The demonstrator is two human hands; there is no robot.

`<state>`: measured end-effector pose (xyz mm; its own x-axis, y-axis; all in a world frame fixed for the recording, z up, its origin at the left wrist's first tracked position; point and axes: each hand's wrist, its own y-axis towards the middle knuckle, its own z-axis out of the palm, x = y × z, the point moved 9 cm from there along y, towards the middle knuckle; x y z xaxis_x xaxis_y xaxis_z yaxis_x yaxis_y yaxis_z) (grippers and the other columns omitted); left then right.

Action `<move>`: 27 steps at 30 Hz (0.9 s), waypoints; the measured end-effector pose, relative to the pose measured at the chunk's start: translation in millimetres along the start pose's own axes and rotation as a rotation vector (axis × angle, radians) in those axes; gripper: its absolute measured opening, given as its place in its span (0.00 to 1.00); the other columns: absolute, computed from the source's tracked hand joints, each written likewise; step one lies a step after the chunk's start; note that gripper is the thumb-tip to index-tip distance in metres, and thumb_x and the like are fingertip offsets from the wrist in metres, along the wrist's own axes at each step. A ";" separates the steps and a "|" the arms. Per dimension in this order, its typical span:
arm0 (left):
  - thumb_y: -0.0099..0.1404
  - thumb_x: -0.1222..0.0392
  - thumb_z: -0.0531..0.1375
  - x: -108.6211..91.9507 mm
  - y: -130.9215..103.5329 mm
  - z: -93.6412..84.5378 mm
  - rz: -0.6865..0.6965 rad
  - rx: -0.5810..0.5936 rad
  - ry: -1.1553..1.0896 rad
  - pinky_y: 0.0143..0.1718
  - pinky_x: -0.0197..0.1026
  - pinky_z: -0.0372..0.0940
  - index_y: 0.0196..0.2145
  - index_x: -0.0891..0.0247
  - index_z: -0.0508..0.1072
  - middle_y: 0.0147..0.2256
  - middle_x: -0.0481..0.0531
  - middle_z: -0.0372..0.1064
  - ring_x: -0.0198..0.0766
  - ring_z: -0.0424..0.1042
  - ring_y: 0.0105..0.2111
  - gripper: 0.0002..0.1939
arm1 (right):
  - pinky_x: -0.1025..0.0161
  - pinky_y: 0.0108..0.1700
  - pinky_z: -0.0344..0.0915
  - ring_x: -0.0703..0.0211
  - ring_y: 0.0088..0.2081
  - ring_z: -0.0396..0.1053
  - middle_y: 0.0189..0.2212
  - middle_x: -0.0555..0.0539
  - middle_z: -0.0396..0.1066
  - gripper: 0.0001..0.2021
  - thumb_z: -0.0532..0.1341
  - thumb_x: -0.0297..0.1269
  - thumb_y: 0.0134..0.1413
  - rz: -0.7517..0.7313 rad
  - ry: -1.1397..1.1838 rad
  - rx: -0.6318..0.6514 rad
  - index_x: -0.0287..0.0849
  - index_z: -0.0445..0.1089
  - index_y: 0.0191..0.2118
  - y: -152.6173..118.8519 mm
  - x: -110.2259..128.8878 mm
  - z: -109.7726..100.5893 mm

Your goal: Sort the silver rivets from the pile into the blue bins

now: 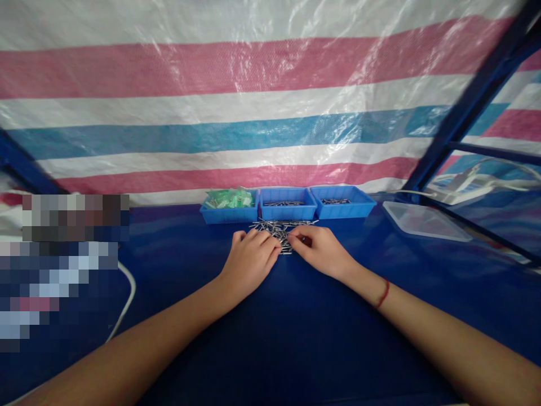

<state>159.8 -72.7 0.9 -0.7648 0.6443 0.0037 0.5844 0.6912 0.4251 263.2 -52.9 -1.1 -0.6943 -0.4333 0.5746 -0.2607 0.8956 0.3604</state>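
A loose pile of thin, silvery metal pins (pixel 276 227) lies on the dark blue tabletop (pixel 270 338), with several pins pointing in different directions. My left hand (pixel 252 256) rests at the pile's left side, its fingers curled down and the thumb close to the index finger. From the right, my right hand (pixel 323 251) reaches to the pile with thumb and forefinger drawn together at the pins. What either hand holds between its fingertips is too small or hidden to make out. Just behind the pile, the middle blue bin (pixel 288 212) holds more of the same pins.
The left blue bin (pixel 230 215) contains green-tinted plastic packets (pixel 231 198). The right blue bin (pixel 344 210) has a few pins. A translucent lid (pixel 426 221) lies farther right, near a blue metal frame (pixel 450 121). A white cable (pixel 130 287) runs at left, beside a blurred-out area.
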 end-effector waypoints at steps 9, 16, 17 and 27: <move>0.70 0.60 0.48 9.8 -1.7 -1.5 -0.085 -0.033 -0.072 0.41 0.45 0.53 0.39 0.60 0.69 0.40 0.50 0.68 0.41 0.65 0.42 0.11 | 0.66 0.30 0.59 0.64 0.26 0.64 0.25 0.50 0.70 0.06 0.58 0.28 0.51 -0.154 0.016 -0.038 0.41 0.72 0.29 -2.9 19.3 -3.7; 0.71 0.60 0.46 8.3 -2.3 -2.4 -0.055 -0.054 -0.154 0.44 0.45 0.55 0.40 0.60 0.68 0.41 0.50 0.68 0.40 0.65 0.44 0.11 | 0.65 0.29 0.60 0.63 0.26 0.64 0.27 0.48 0.71 0.05 0.59 0.34 0.52 -0.099 0.184 -0.110 0.40 0.72 0.31 -4.2 16.7 -9.7; 0.71 0.61 0.46 6.6 -2.5 -3.8 -0.037 -0.066 -0.172 0.44 0.45 0.55 0.41 0.61 0.68 0.41 0.50 0.68 0.40 0.64 0.44 0.11 | 0.65 0.28 0.61 0.63 0.26 0.64 0.26 0.48 0.71 0.06 0.60 0.36 0.52 -0.083 0.209 -0.121 0.40 0.72 0.31 -4.5 15.6 -10.2; 0.70 0.60 0.49 6.7 -3.4 -8.3 -0.002 -0.114 -0.288 0.46 0.44 0.57 0.40 0.61 0.67 0.42 0.51 0.68 0.39 0.65 0.45 0.08 | 0.64 0.29 0.63 0.62 0.27 0.65 0.26 0.48 0.69 0.09 0.61 0.42 0.51 -0.020 0.341 -0.134 0.40 0.72 0.31 -6.1 12.9 -9.2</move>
<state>150.4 -73.6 7.0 -0.6485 0.7201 -0.2468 0.5360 0.6622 0.5236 262.1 -64.8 10.9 -0.4204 -0.4792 0.7704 -0.1657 0.8754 0.4541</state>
